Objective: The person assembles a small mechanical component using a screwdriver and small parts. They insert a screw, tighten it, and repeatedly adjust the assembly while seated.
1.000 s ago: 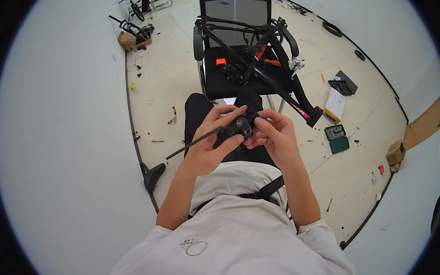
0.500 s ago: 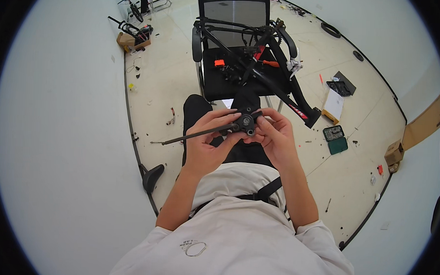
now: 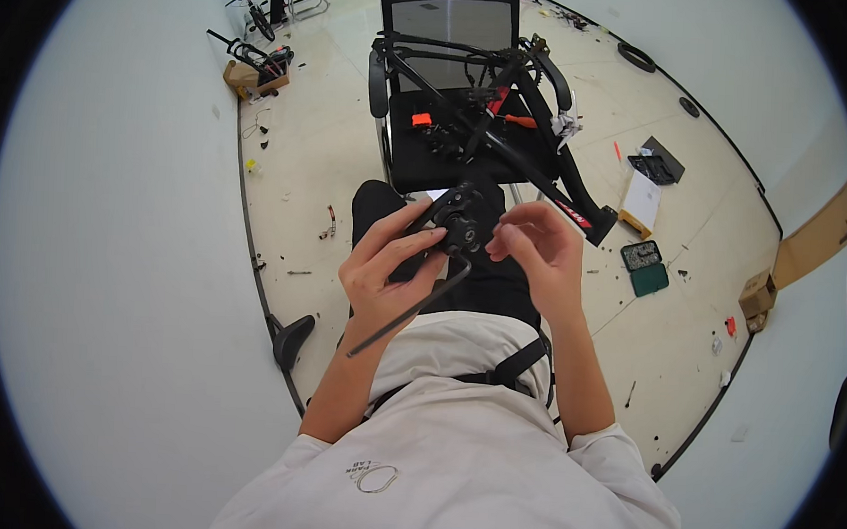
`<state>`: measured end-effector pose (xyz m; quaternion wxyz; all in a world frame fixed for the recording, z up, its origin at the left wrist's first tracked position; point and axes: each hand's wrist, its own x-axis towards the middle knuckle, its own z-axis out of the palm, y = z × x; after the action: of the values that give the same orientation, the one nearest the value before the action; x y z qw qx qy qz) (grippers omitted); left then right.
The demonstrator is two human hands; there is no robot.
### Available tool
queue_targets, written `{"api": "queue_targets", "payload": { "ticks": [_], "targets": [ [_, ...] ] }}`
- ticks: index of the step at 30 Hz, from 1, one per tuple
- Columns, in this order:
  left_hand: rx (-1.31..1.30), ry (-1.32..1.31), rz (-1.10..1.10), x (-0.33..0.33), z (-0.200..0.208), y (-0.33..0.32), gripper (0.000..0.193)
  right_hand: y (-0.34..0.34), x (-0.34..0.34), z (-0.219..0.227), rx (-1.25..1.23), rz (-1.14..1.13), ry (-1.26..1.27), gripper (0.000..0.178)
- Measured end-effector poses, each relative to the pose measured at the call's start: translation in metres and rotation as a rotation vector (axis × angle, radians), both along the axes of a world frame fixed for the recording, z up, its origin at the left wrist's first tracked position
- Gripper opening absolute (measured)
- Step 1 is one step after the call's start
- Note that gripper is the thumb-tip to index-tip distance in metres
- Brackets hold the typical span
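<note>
My left hand (image 3: 385,272) is closed around a black bicycle brake caliper (image 3: 461,230) above my lap. A long black hex key (image 3: 407,311) sticks out of the caliper's near end and slants down to the left, across my left wrist. Just right of the caliper is my right hand (image 3: 547,256), apart from it. Its fingers are loosely curled, and I see nothing held in them. The caliper's left side is hidden by my left fingers.
Ahead stands a black office chair (image 3: 404,169) bearing a black bicycle frame (image 3: 518,160), an orange block (image 3: 421,120) and an orange-handled tool (image 3: 521,121). On the right floor lie a green case (image 3: 649,281) and a white box (image 3: 642,203). A bicycle saddle (image 3: 293,342) rests near the left wall.
My right hand has let go of the caliper and moved slightly right. The caliper has turned in my left hand, so the hex key's free end has swung down toward me.
</note>
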<state>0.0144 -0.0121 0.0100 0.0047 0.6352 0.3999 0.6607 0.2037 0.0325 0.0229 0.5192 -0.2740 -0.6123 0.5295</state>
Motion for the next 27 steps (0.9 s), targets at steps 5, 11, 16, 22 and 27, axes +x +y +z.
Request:
{"api": "queue_targets", "payload": {
  "ticks": [5, 11, 16, 22, 27],
  "targets": [
    [0.09, -0.066, -0.029, 0.004, -0.007, 0.003, 0.037, -0.013, -0.011, 0.006, 0.081, 0.068, -0.025, 0.023],
    [0.094, 0.06, -0.046, 0.001, -0.001, 0.0, 0.043, -0.012, -0.017, 0.003, 0.068, 0.053, -0.028, 0.026],
    [0.087, 0.057, -0.033, 0.002, -0.004, -0.001, 0.042, -0.011, -0.017, 0.001, 0.098, 0.057, -0.034, 0.026],
    [0.15, 0.077, -0.037, 0.002, -0.002, 0.003, 0.043, -0.01, -0.016, -0.001, 0.056, 0.078, -0.024, 0.026],
    [0.138, 0.05, -0.043, 0.003, -0.003, 0.003, 0.043, -0.01, -0.015, -0.002, 0.037, 0.11, 0.004, 0.027]
  ]
}}
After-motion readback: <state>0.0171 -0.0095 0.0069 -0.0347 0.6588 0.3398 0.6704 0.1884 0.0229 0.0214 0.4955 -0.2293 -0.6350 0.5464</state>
